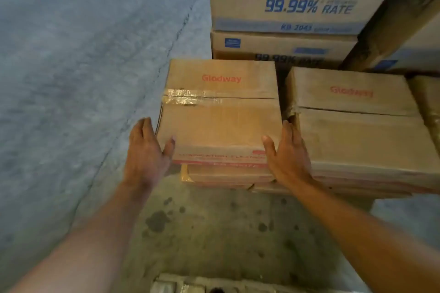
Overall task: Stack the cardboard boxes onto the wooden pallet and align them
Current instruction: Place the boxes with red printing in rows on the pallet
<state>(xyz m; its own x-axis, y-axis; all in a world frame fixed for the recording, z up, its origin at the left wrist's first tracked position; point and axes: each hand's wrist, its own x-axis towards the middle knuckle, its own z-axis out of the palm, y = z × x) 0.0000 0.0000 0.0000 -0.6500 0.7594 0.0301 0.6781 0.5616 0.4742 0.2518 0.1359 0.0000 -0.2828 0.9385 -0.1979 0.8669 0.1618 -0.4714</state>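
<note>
Fingers [143, 127] of the left hand [147, 153] lie straight and flat against the left side of the top box [219, 123]. Those of the right hand [288, 158] lie the same way against its right side, in the narrow gap beside the neighbouring box [357, 133]. Both thumbs rest on the lid near the front edge. Neither hand curls round anything; the palms simply press inward from either side.

Grey-blue concrete floor [71, 66] fills the left half of the view. At the back stand large printed cartons [285, 5], one on another, rising above the low stacks in front. The neighbouring box sits just to the right of the top box, close but not touching. The top box rests on a lower box [226, 175] of the same kind. The lower box's front edge shows beneath it, and the two do not quite line up at the left corner. A strip of clear tape [183, 98] crosses the left end of the lid seam. The wooden pallet is hidden under the stacks, and I cannot make it out.

The box looks already set down, so the step in hand seems to be alignment rather than lifting. The next move probably calls for even pressure from both palms, sliding the top box until its edges sit flush with the lower box. Any shift to the right would need care, since the right fingers sit in that tight gap and could be pinched against the neighbouring box.
</note>
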